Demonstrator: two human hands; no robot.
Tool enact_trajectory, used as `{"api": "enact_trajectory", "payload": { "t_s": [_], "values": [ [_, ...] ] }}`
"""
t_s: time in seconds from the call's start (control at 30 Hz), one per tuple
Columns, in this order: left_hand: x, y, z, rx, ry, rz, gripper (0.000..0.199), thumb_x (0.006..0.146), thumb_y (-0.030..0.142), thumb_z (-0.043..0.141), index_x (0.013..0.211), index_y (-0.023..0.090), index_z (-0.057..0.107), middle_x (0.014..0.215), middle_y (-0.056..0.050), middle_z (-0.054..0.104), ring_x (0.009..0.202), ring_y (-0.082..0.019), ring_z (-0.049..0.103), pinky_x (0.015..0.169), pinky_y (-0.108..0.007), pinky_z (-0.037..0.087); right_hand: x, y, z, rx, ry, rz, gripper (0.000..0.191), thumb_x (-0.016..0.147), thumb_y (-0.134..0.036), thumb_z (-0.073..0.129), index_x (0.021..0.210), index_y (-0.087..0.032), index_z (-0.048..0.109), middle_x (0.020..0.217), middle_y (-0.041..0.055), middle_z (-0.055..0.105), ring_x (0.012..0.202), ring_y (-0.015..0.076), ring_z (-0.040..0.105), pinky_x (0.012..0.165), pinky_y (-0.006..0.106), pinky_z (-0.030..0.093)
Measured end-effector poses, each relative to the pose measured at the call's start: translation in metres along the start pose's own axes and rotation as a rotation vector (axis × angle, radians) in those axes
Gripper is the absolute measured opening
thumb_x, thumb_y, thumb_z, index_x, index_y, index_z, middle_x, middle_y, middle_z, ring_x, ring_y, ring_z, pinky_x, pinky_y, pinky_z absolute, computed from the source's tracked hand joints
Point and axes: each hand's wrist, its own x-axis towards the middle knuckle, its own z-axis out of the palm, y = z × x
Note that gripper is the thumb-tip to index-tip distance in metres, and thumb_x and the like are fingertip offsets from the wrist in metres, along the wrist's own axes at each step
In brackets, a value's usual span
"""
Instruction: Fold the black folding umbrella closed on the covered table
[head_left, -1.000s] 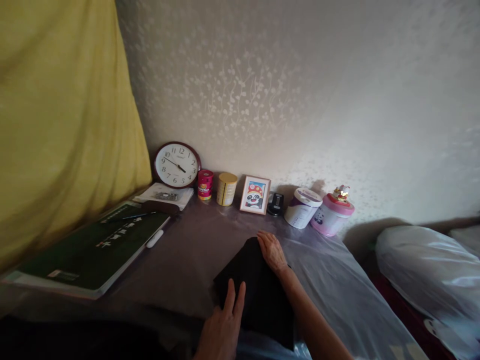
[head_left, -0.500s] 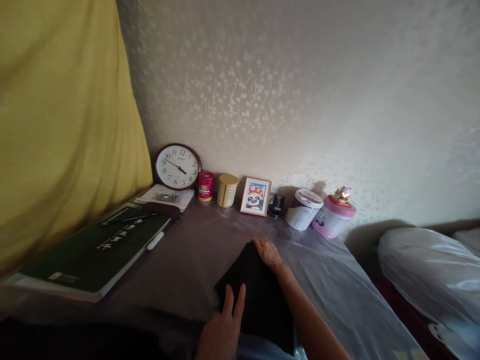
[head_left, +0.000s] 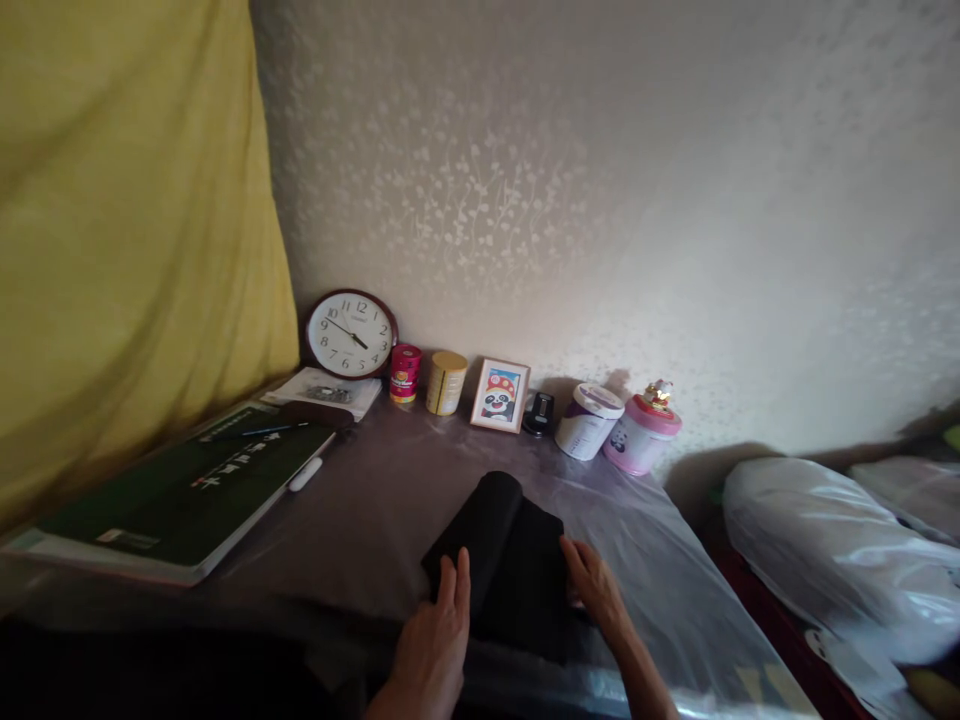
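Note:
A piece of black cloth (head_left: 517,570) lies on the table, its left part rolled over in a rounded fold and its right part flatter. My left hand (head_left: 437,635) rests against the cloth's left edge, fingers stretched out along it; its thumb is hidden. At the right edge, my right hand (head_left: 595,585) has its fingers closed on the cloth's border.
On the grey-covered table (head_left: 360,520), a large green book (head_left: 187,490) lies left, with a white marker (head_left: 305,474) beside it. Along the wall stand a clock (head_left: 352,333), red tin (head_left: 405,373), yellow tin (head_left: 446,383), picture frame (head_left: 500,396) and tubs (head_left: 589,422).
My right hand has come from the cloth's far corner down to its right edge. The cloth now shows a rounded fold on its left part. My left hand has brought its fingers together.

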Motion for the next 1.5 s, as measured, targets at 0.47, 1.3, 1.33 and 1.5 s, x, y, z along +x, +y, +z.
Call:
{"api": "enact_trajectory", "payload": {
  "t_s": [0.47,1.3,1.33,1.5],
  "values": [
    [-0.001,0.000,0.009,-0.049,0.078,0.006,0.084,0.060,-0.003,0.055,0.137,0.012,0.024,0.134,-0.023,0.041,0.070,-0.016,0.066,0.063,-0.022,0.054,0.005,-0.075,-0.002,0.695,-0.117,-0.015,0.033,0.068,-0.047,0.061,0.078,-0.015,0.063,0.067,0.0018,0.062,0.062,0.0184,0.058,0.052,0.027,0.045],
    [-0.007,-0.016,0.005,-0.122,0.167,0.000,0.049,0.084,0.015,0.041,0.133,0.016,0.037,0.142,-0.019,0.030,0.097,-0.020,0.061,0.078,-0.029,0.051,0.032,-0.130,0.063,0.464,-0.376,-0.146,0.028,0.085,-0.035,0.043,0.100,-0.016,0.056,0.073,0.0021,0.069,0.063,0.0137,0.065,0.053,0.023,0.050],
    [-0.008,-0.017,0.003,-0.125,0.184,0.009,0.050,0.083,0.015,0.043,0.133,0.019,0.037,0.144,-0.017,0.027,0.097,-0.020,0.061,0.077,-0.029,0.051,0.030,-0.132,0.062,0.424,-0.377,-0.201,0.026,0.086,-0.034,0.042,0.097,-0.017,0.058,0.072,0.0015,0.069,0.064,0.0133,0.065,0.056,0.023,0.049],
    [-0.006,-0.015,-0.001,-0.150,0.109,0.098,0.082,0.069,0.006,0.054,0.138,0.034,0.021,0.150,-0.009,0.010,0.096,-0.020,0.060,0.074,-0.030,0.052,0.019,-0.139,0.056,0.186,-0.325,-0.435,0.022,0.087,-0.024,0.042,0.097,-0.022,0.062,0.080,-0.0001,0.071,0.075,0.0140,0.065,0.071,0.025,0.047]
  ]
}}
